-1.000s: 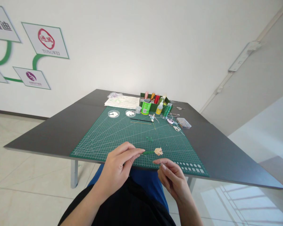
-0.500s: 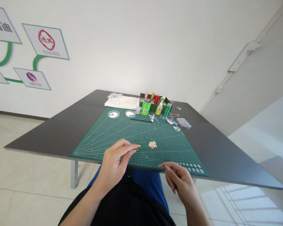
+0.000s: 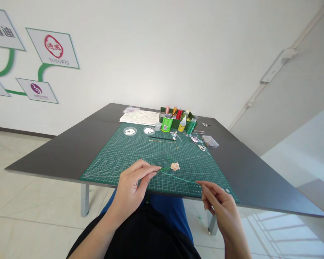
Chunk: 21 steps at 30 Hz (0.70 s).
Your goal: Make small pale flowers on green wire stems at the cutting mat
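Between the thumb and fingers of my left hand (image 3: 136, 183) is the green stem of a small artificial flower (image 3: 175, 166), whose pale peach head points right above the cutting mat. A thin light-green thread (image 3: 179, 178) stretches from the stem near my left fingertips across to my right hand (image 3: 217, 199). My right hand is closed, its thumb and forefinger pinching the thread's end, near the mat's front right corner.
The green cutting mat (image 3: 108, 165) covers the middle of the dark table (image 3: 56, 153). Farther back stand a green can (image 3: 167, 123), a glue bottle (image 3: 182, 125), and a green box (image 3: 175, 124) of thread spools. Scissors (image 3: 202, 147) and a clear case (image 3: 210, 141) lie right.
My right hand has moved right and slightly down, and the thread now shows drawn out between both hands. My left hand and the flower have stayed nearly still.
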Motion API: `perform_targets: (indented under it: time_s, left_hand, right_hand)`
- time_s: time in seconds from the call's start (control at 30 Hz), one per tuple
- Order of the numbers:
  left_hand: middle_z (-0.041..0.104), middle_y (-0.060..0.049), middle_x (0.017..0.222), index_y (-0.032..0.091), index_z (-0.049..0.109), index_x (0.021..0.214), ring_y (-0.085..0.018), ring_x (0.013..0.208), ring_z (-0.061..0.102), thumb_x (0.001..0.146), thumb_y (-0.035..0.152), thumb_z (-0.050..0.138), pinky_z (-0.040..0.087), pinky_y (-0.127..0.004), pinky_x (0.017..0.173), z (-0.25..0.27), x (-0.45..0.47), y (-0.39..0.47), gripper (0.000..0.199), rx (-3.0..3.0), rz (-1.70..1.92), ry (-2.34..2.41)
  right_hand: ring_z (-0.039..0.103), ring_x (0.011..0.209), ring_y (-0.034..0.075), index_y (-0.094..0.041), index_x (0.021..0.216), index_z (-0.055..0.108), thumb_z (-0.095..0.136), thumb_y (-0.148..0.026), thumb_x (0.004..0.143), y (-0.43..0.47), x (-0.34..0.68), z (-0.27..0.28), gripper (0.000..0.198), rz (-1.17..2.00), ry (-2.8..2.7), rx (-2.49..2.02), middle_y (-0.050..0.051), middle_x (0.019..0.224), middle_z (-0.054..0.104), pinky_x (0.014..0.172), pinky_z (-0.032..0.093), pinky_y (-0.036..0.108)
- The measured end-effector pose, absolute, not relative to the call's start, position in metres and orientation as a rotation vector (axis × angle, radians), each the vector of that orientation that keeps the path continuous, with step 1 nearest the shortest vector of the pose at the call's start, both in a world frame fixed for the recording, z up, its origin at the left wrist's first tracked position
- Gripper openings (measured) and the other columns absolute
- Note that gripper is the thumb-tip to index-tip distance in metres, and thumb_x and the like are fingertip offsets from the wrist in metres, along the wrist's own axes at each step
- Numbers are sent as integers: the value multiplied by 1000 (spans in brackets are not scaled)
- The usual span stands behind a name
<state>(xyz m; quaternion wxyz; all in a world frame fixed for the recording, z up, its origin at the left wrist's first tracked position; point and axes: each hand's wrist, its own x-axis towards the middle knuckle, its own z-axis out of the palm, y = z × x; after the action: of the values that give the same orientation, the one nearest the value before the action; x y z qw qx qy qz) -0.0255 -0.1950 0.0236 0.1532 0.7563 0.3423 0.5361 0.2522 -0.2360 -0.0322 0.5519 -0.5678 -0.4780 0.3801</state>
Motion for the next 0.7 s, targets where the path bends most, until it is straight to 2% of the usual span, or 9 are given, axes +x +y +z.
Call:
perform_targets:
  time_s: [0.13, 0.3, 0.47, 0.53, 0.63, 0.7]
  left_hand:
    - [69, -3, 90, 23, 76, 108, -11, 75, 63, 98, 13, 56, 52, -21, 67, 25, -24, -198, 24, 2180, 1529, 967]
    - [70, -4, 90, 21, 75, 109, -11, 77, 65, 98, 13, 55, 53, -21, 67, 27, -22, -199, 24, 2211, 1519, 928]
    - [69, -4, 89, 22, 75, 111, -12, 78, 64, 99, 13, 54, 52, -21, 66, 26, -21, -200, 25, 2239, 1537, 896]
    - [68, -4, 89, 22, 74, 112, -11, 78, 64, 98, 12, 54, 52, -21, 66, 26, -20, -201, 27, 2242, 1533, 893]
    - [67, -4, 89, 22, 74, 114, -11, 78, 63, 98, 11, 54, 51, -20, 67, 26, -18, -204, 28, 2268, 1494, 882]
    - [67, -4, 90, 22, 73, 115, -11, 79, 63, 99, 11, 53, 51, -21, 67, 26, -16, -206, 28, 2288, 1465, 865]
  right_hand:
    - [51, 48, 12, -16, 115, 72, 73, -51, 84, -238, 246, -28, 47, 750, -1055, -1343, 4, 69, 63, 37, 32, 21]
    - [58, 58, 13, -20, 124, 69, 70, -40, 89, -248, 226, -16, 40, 514, -1086, -1301, 11, 98, 70, 41, 40, 24]
    - [64, 68, 19, -21, 128, 67, 67, -31, 91, -266, 207, -6, 38, 305, -1160, -1210, 14, 101, 70, 47, 47, 28]
    - [65, 69, 21, -23, 133, 64, 66, -29, 92, -272, 200, -3, 42, 326, -1197, -1164, 14, 101, 70, 51, 50, 31]
    - [66, 71, 23, -27, 149, 50, 62, -27, 94, -276, 185, 3, 56, 502, -1263, -1144, 12, 98, 71, 54, 53, 35]
    - [67, 73, 23, -29, 155, 42, 60, -27, 96, -275, 174, 6, 62, 637, -1297, -1116, 14, 107, 72, 57, 55, 36]
